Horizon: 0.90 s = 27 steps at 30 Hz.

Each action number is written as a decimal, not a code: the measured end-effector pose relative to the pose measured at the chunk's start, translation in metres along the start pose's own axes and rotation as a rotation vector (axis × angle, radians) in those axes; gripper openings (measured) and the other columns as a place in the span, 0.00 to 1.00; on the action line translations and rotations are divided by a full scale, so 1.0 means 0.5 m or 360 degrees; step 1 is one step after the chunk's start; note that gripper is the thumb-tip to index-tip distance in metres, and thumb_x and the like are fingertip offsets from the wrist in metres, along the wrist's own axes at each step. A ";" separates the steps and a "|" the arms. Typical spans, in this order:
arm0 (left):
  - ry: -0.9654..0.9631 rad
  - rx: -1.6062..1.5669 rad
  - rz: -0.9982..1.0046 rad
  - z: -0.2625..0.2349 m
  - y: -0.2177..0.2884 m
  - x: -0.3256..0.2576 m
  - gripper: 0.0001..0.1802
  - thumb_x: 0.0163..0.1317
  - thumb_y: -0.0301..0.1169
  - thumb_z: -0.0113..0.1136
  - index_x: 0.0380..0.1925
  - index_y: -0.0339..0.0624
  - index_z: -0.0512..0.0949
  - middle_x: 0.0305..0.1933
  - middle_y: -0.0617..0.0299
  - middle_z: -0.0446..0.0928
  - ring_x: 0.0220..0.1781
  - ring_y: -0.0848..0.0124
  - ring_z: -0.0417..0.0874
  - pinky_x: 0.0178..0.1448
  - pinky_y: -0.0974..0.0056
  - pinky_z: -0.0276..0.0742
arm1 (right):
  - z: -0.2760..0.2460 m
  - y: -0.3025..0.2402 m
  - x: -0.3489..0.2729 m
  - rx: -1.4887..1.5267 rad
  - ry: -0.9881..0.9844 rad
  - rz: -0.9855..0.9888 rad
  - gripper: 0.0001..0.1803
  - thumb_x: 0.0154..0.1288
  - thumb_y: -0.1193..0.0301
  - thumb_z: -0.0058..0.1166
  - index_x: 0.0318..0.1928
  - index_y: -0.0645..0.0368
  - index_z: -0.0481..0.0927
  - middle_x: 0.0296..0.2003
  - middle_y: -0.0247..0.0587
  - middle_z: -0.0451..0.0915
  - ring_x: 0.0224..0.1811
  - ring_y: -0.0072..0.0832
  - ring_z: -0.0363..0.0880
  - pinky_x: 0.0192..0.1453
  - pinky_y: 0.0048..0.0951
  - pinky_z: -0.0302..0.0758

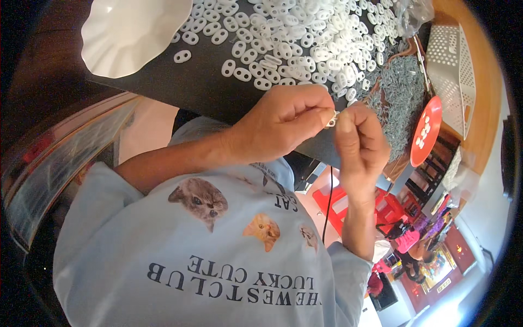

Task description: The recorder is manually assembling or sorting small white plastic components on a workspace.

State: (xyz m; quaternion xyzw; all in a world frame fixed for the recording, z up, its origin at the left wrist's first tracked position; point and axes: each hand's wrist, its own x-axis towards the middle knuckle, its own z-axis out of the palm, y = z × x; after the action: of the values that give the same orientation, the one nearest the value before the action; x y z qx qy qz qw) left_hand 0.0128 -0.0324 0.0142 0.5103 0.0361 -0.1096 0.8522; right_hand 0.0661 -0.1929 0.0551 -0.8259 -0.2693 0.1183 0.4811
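In front of my chest, over the near edge of the dark table, my left hand (286, 119) pinches a small white oval piece with holes (331, 120) between thumb and forefinger. My right hand (360, 139) meets it from the right, thumb and fingers pressed together beside the piece. Whatever lies between those right fingertips is too small to make out. Just beyond both hands spreads a large heap of white two-holed oval pieces (294, 43), some scattered singly toward the left. To the right of the heap lies a pile of small grey metal-looking parts (400, 90).
A white wavy-rimmed dish (122, 49) stands at the far left of the table (212, 90). On the right are a red plate (418, 147) with several white pieces, a white perforated basket (449, 76) and a clear plastic bag (414, 16). A black cable (328, 207) hangs below.
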 end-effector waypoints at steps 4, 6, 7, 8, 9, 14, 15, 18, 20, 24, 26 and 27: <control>-0.0026 -0.0069 -0.0008 -0.013 -0.008 0.000 0.07 0.69 0.30 0.50 0.33 0.39 0.73 0.22 0.71 0.66 0.21 0.85 0.61 0.23 0.74 0.56 | -0.051 0.032 0.030 0.0173 -0.0085 0.0248 0.06 0.71 0.74 0.48 0.39 0.64 0.76 0.26 0.25 0.67 0.26 0.12 0.61 0.29 0.18 0.60; -0.0017 -0.0069 -0.0003 -0.018 -0.008 -0.004 0.07 0.69 0.29 0.49 0.33 0.39 0.73 0.22 0.71 0.66 0.21 0.85 0.61 0.23 0.74 0.57 | -0.061 0.055 0.064 -0.0518 -0.0090 -0.0049 0.05 0.69 0.76 0.50 0.40 0.64 0.77 0.27 0.30 0.68 0.24 0.17 0.64 0.30 0.20 0.63; -0.0002 -0.0066 -0.0048 -0.022 -0.002 -0.009 0.07 0.68 0.29 0.51 0.31 0.38 0.73 0.21 0.71 0.66 0.22 0.85 0.62 0.25 0.73 0.59 | -0.059 0.058 0.076 -0.0516 -0.0093 -0.0052 0.05 0.69 0.76 0.50 0.40 0.64 0.77 0.27 0.30 0.68 0.24 0.17 0.64 0.30 0.20 0.63; 0.0012 -0.0063 -0.0093 -0.024 0.000 -0.012 0.08 0.66 0.29 0.52 0.30 0.37 0.73 0.21 0.72 0.66 0.24 0.85 0.64 0.27 0.73 0.60 | -0.058 0.057 0.088 -0.0668 -0.0160 -0.0161 0.05 0.65 0.77 0.52 0.40 0.63 0.77 0.29 0.39 0.71 0.28 0.30 0.69 0.33 0.28 0.68; 0.0016 -0.0065 -0.0089 -0.025 -0.002 -0.013 0.08 0.66 0.29 0.52 0.30 0.37 0.73 0.21 0.72 0.66 0.24 0.85 0.64 0.27 0.73 0.60 | -0.055 0.056 0.100 -0.0823 -0.0227 -0.0270 0.06 0.62 0.78 0.53 0.40 0.63 0.77 0.32 0.48 0.73 0.31 0.43 0.75 0.36 0.36 0.72; -0.0007 0.0066 0.0052 -0.029 -0.012 -0.018 0.08 0.65 0.28 0.52 0.29 0.36 0.73 0.21 0.70 0.67 0.24 0.83 0.65 0.28 0.71 0.62 | -0.059 0.070 0.136 -0.0980 -0.0249 -0.0379 0.06 0.63 0.79 0.53 0.41 0.64 0.77 0.30 0.42 0.71 0.27 0.29 0.71 0.32 0.27 0.69; -0.0004 0.0063 0.0054 -0.030 -0.012 -0.018 0.08 0.65 0.28 0.52 0.29 0.36 0.73 0.21 0.70 0.67 0.24 0.83 0.65 0.28 0.71 0.62 | -0.061 0.071 0.140 -0.0979 -0.0243 -0.0380 0.06 0.63 0.79 0.53 0.41 0.64 0.77 0.30 0.42 0.72 0.27 0.29 0.71 0.32 0.28 0.69; 0.0024 0.0159 0.0138 -0.032 -0.011 -0.018 0.08 0.65 0.28 0.52 0.29 0.36 0.73 0.20 0.69 0.66 0.24 0.82 0.65 0.28 0.71 0.63 | -0.067 0.064 0.124 -0.0939 -0.0270 -0.0436 0.05 0.63 0.78 0.54 0.39 0.64 0.77 0.29 0.43 0.72 0.26 0.31 0.71 0.33 0.28 0.69; 0.0007 0.0143 0.0070 -0.035 -0.006 -0.019 0.08 0.65 0.28 0.52 0.28 0.35 0.73 0.19 0.68 0.66 0.24 0.82 0.65 0.28 0.70 0.63 | -0.056 0.055 0.115 -0.0942 -0.0294 -0.0353 0.05 0.63 0.76 0.55 0.38 0.64 0.76 0.29 0.44 0.72 0.27 0.32 0.71 0.33 0.29 0.69; 0.0010 0.0230 0.0114 -0.034 -0.010 -0.018 0.08 0.65 0.29 0.52 0.29 0.35 0.73 0.19 0.68 0.67 0.24 0.82 0.65 0.28 0.70 0.64 | -0.045 0.043 0.113 -0.0987 -0.0315 -0.0167 0.07 0.64 0.73 0.55 0.37 0.66 0.75 0.28 0.46 0.72 0.28 0.36 0.72 0.35 0.32 0.69; -0.0001 0.0207 0.0114 -0.035 -0.010 -0.018 0.08 0.65 0.28 0.52 0.30 0.35 0.74 0.20 0.68 0.68 0.24 0.82 0.66 0.28 0.70 0.64 | -0.045 0.051 0.114 -0.0990 -0.0317 -0.0142 0.08 0.64 0.72 0.55 0.37 0.66 0.75 0.28 0.46 0.72 0.29 0.37 0.72 0.35 0.33 0.69; 0.0006 0.0207 0.0115 -0.036 -0.011 -0.018 0.08 0.65 0.28 0.52 0.30 0.35 0.74 0.20 0.68 0.68 0.24 0.82 0.66 0.28 0.70 0.64 | -0.045 0.055 0.116 -0.0990 -0.0326 -0.0123 0.08 0.64 0.72 0.54 0.37 0.66 0.75 0.28 0.47 0.72 0.29 0.38 0.72 0.35 0.34 0.68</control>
State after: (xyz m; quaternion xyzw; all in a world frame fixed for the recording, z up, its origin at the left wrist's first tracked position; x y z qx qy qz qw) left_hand 0.0036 -0.0176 0.0026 0.5658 0.0120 -0.0799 0.8206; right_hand 0.1333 -0.1877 0.0467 -0.9062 -0.3706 0.0946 0.1804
